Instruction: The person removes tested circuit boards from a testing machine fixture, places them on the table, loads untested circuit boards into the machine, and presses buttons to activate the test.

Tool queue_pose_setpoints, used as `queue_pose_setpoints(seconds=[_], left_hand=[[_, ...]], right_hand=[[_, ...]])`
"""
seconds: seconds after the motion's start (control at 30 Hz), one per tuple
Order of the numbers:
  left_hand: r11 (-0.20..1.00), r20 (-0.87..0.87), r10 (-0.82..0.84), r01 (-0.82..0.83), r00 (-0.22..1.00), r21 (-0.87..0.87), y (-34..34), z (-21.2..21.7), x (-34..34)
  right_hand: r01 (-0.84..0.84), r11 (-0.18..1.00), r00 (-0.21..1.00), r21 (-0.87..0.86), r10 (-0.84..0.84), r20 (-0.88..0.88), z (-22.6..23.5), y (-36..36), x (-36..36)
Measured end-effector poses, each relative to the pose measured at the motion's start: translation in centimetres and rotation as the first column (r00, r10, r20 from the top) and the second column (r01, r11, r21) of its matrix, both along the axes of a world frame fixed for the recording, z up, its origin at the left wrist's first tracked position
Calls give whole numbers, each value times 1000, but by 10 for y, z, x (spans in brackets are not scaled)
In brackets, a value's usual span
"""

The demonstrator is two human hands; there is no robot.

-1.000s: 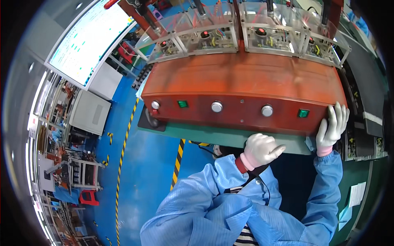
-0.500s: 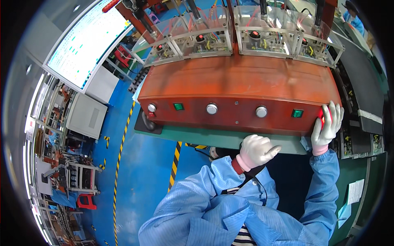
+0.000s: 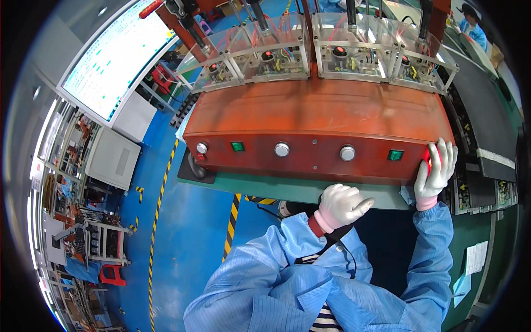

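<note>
A wide orange-red machine box (image 3: 326, 105) stands before me, with white round buttons and green square switches along its front. At the right end of that front, a red-lit button (image 3: 427, 159) glows, partly covered by my right hand (image 3: 436, 171). This hand wears a white glove with a pink cuff, and its fingers are stretched out and apart. Just below the box's front edge hovers my left hand (image 3: 342, 207), also gloved in white. Its fingers are curled in with the thumb pointing right, and nothing shows in them.
Clear-covered fixtures (image 3: 268, 61) with red-topped parts and tubing line the back of the machine. To the right runs a dark conveyor belt (image 3: 478, 105). A large screen (image 3: 116, 61) stands at the far left, and a person (image 3: 473, 30) in blue sits at the back right.
The whole view has shifted slightly to the left. My right hand stays at the red-lit button, and my left hand keeps its curled pose below the box's edge.
</note>
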State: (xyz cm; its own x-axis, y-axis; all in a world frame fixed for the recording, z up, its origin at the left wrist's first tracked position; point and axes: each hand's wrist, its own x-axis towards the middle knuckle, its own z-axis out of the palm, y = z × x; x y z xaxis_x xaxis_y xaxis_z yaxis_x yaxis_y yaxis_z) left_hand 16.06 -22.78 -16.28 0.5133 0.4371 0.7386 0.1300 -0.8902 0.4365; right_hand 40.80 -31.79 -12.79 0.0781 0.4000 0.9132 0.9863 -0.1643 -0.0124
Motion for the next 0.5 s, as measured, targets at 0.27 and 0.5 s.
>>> queue_pose_setpoints(seconds=[0.27,0.5], left_hand=[[1000,12,8,-8,1000,4,0,0,1],[1000,18,3,-3,1000,1,0,0,1]], right_hand=[[3,1000,1000,11,-3,-2,1,1,-2],[3,1000,1000,8,-2,-8,1,0,-2]])
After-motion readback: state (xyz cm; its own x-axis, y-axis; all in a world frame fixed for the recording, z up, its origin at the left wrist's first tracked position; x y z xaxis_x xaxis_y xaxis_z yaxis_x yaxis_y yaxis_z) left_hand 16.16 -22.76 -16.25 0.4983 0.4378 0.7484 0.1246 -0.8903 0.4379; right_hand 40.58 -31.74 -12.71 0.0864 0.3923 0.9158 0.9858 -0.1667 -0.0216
